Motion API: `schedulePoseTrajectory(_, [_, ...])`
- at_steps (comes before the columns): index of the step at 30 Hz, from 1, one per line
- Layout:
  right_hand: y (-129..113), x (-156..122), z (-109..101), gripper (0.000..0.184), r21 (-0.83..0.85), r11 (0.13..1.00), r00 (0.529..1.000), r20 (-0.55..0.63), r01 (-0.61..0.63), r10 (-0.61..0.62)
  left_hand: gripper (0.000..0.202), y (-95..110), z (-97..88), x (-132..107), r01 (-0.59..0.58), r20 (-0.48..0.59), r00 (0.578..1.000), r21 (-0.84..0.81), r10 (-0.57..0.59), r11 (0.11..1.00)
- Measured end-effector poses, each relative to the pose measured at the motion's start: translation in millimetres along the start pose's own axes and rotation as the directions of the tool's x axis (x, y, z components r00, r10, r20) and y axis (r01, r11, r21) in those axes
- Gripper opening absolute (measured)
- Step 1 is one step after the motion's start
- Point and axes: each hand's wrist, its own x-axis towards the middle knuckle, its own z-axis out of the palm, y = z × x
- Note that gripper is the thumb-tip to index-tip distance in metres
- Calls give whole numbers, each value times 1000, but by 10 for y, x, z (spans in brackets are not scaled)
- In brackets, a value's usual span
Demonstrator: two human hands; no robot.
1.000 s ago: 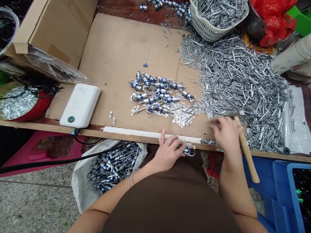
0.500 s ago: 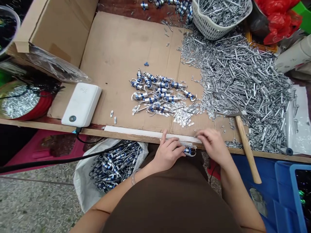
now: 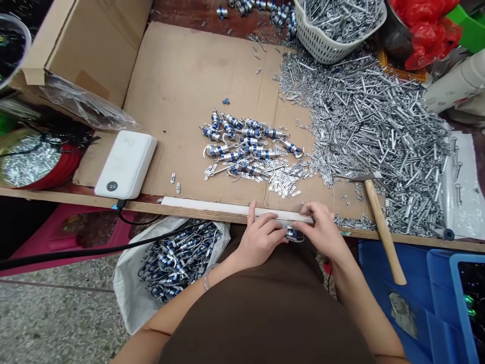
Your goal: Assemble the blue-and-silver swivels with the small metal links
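The left grip [image 3: 261, 237] curls closed around a small blue-banded metal fitting [image 3: 293, 234] at the front edge of the table [image 3: 144, 202]. The right grip [image 3: 322, 227] is beside it, partly closed, its fingers [image 3: 307, 211] at a white strip [image 3: 235, 207]; whether they hold the fitting, I cannot tell. Below the table, a white sack [image 3: 127, 298] holds a heap of similar fittings. Farther off, a white plastic basket [image 3: 318, 43] brims with silver tubes. Compared with a second ago, the right grip has moved left, away from the hammer [image 3: 382, 232].
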Motion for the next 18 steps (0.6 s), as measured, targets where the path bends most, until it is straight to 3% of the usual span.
schedulePoseTrajectory(2, [164, 49, -121, 22, 11, 996, 970, -226, -87, 87, 11, -1, 3, -5, 5, 6, 1000, -9, -5, 1000])
schedulePoseTrajectory(3, [267, 74, -195, 28, -27, 985, 914, -380, -169, 146, 11, -2, 5, -7, 3, 2, 1000, -14, -3, 1000])
schedulePoseTrajectory(5, [491, 125, -354, 42, -137, 912, 742, -634, -386, 219, 10, -4, 9, -9, -5, -20, 1000, -23, 4, 1000])
schedulePoseTrajectory(6, [599, 149, -428, 46, -176, 863, 681, -694, -473, 232, 9, -4, 10, -8, -11, -32, 999, -25, 10, 1000])
schedulePoseTrajectory(7, [699, 172, -493, 47, -204, 825, 650, -722, -527, 237, 9, -4, 11, -6, -16, -42, 999, -25, 15, 1000])
schedulePoseTrajectory(10, [914, 238, -619, 35, -258, 820, 685, -699, -511, 207, 7, -3, 7, -1, -22, -47, 999, -18, 21, 1000])
schedulePoseTrajectory(13, [981, 288, -662, 35, -307, 830, 718, -680, -466, 152, 8, 0, 1, 0, -11, -35, 999, -8, 11, 1000])
schedulePoseTrajectory(18, [682, 101, -577, 32, -355, 875, 786, -617, -328, 44, 11, 4, -1, -5, -1, -18, 1000, 2, 1, 1000])
